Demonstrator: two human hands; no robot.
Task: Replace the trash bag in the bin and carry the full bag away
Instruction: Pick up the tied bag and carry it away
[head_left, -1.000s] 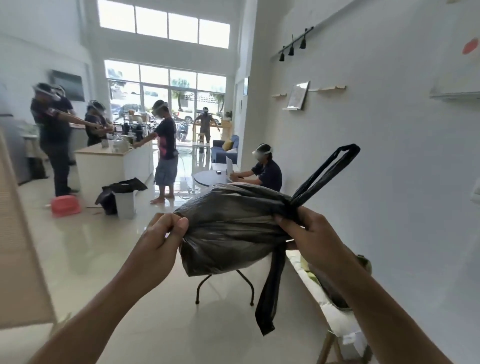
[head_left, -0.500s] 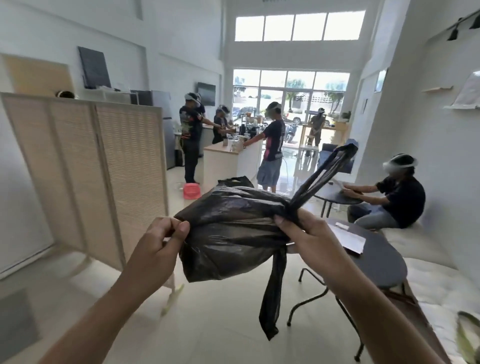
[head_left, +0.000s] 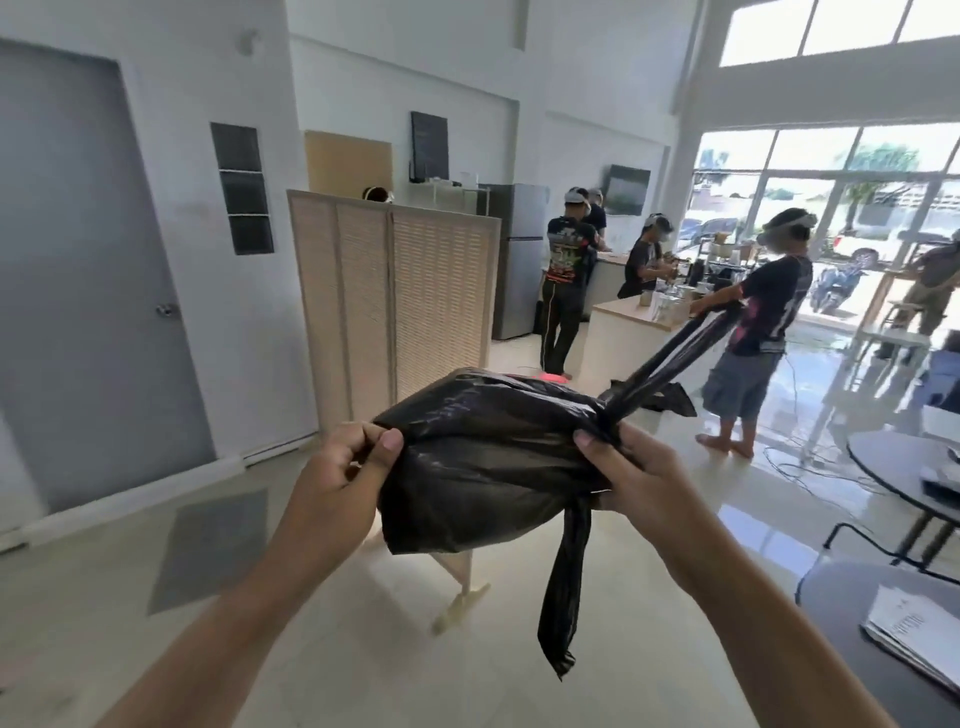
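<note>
Both hands grip the black trash bag (head_left: 483, 467): left hand (head_left: 337, 478) pinching its 9 o'clock corner, right hand (head_left: 631, 478) clenching the 3 o'clock neck. Keep that neck cinched while carrying.

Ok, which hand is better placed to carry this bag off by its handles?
Right hand, probably: it pinches the black plastic trash bag at the gathered neck where both handle loops start. The left hand grips the far corner.

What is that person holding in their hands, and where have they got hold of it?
A full black plastic trash bag. The left hand pinches its left end; the right hand grips the gathered neck, beside its handle loops.
</note>
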